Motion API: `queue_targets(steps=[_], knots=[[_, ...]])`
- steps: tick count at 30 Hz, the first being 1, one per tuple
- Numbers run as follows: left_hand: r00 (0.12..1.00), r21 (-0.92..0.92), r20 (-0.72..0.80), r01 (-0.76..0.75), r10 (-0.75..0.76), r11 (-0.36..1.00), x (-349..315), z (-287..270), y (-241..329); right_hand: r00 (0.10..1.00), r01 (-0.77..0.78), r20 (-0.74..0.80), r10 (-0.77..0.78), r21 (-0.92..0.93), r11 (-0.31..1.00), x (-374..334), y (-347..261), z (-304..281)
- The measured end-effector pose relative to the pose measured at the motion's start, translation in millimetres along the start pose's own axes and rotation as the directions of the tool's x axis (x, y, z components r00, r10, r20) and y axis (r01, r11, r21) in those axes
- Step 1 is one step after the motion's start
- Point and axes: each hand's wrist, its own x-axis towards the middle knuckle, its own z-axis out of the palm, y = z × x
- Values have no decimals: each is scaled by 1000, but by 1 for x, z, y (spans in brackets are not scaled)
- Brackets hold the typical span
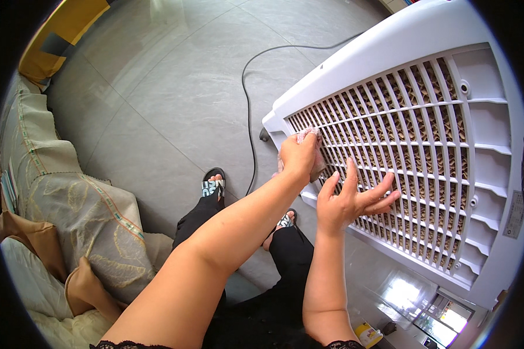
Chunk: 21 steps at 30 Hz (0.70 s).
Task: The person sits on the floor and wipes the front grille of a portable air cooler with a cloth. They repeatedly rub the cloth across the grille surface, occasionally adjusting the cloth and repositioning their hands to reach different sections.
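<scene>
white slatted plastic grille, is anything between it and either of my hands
The crumpled pinkish cloth in your left hand lies between that hand and the white slatted plastic grille. Nothing visible stands between your open right hand and the grille; contact there is unclear.

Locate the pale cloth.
Right of centre in the head view, the cloth is bunched in the left hand, at the left end of the white grille.

Black lace-edged sleeves (pixel 128 345), black trousers (pixel 290 253), dark open-toed slides (pixel 207 189).

Grille unit (pixel 413 142) on R, draped fabric (pixel 93 215) far L, cord (pixel 249 116) on flr (pixel 163 87) betw.
</scene>
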Motion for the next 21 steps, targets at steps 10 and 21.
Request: queue_targets(steps=[10, 21], knots=[[977, 16, -108, -182, 183, 983, 26, -5, -13, 1000, 17, 20, -17, -5, 1000, 4, 0, -6], [992, -76, -53, -122, 118, 990, 33, -12, -14, 999, 47, 9, -47, 7, 999, 8, -1, -9]])
